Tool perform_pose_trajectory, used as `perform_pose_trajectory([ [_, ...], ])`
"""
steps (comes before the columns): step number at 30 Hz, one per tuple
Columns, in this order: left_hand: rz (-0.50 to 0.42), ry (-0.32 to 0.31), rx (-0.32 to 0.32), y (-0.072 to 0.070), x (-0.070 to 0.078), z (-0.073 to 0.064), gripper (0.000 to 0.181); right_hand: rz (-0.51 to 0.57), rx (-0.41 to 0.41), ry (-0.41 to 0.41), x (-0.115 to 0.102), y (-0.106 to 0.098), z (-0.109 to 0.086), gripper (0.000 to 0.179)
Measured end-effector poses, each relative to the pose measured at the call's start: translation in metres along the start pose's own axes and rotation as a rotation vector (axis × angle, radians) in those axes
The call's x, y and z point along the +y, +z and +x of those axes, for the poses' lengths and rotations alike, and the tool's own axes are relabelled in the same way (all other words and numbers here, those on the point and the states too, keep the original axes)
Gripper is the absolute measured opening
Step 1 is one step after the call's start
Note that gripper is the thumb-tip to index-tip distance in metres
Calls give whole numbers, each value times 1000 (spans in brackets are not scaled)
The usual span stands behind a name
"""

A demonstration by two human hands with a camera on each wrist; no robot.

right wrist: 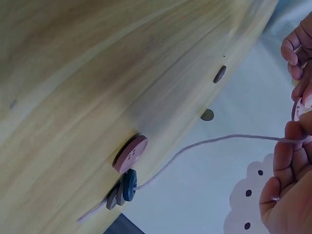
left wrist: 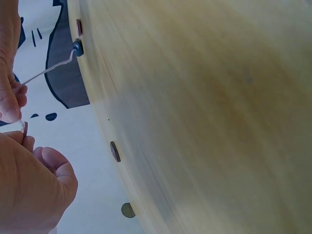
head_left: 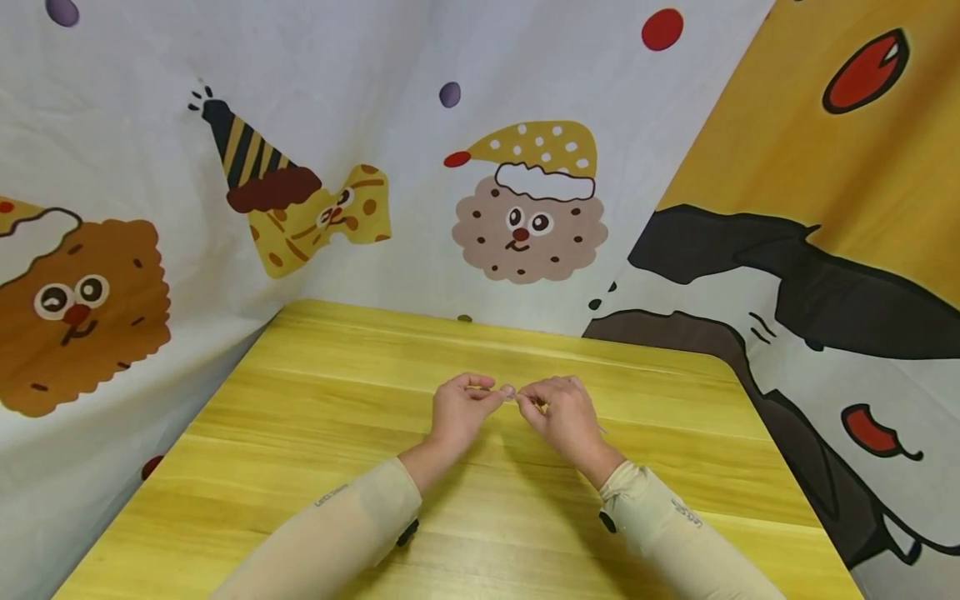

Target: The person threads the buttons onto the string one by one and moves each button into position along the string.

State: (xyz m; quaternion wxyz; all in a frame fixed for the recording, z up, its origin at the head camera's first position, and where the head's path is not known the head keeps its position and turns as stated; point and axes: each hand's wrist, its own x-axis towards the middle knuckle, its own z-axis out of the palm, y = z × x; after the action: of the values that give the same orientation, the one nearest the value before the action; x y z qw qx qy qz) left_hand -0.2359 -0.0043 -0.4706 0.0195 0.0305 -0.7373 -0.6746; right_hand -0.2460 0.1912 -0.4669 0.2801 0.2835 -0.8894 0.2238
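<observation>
Both hands are close together over the table. My left hand (head_left: 459, 410) pinches a pinkish button (head_left: 507, 392) by its edge; it also shows in the right wrist view, partly covered by fingers. Beside it, my right hand (head_left: 567, 421) pinches a thin pale string (right wrist: 214, 139) close to the button; whether the string passes through a hole cannot be seen. From the right hand the string runs down to the table, where a dark blue-green button (right wrist: 130, 185) and brownish buttons (right wrist: 113, 196) are threaded on it. Next to them lies a larger pink button (right wrist: 131, 155).
Another dark button (right wrist: 220, 74) lies apart on the tabletop. The wood-grain table (head_left: 300, 483) has its far edge against a printed cloth (head_left: 337, 67) with cartoon figures, which also hangs along the left and right sides.
</observation>
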Motion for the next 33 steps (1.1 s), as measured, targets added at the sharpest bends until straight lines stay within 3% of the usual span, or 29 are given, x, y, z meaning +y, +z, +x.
perform_pose_trajectory([
  [8,-37,18,25,-1,-1,3,30,266,-141,304,-2,-7,1,14],
  [11,-49,22,29,-1,-2,4,28,327,-163,376,-3,-8,1,15],
  [18,-65,39,27,0,-1,3,18,337,-145,391,-4,-7,0,17],
  [28,-9,65,37,3,-4,2,22,351,-109,383,-6,-6,0,17],
  [33,-44,75,23,3,-2,0,14,342,-102,393,-6,-5,0,17],
])
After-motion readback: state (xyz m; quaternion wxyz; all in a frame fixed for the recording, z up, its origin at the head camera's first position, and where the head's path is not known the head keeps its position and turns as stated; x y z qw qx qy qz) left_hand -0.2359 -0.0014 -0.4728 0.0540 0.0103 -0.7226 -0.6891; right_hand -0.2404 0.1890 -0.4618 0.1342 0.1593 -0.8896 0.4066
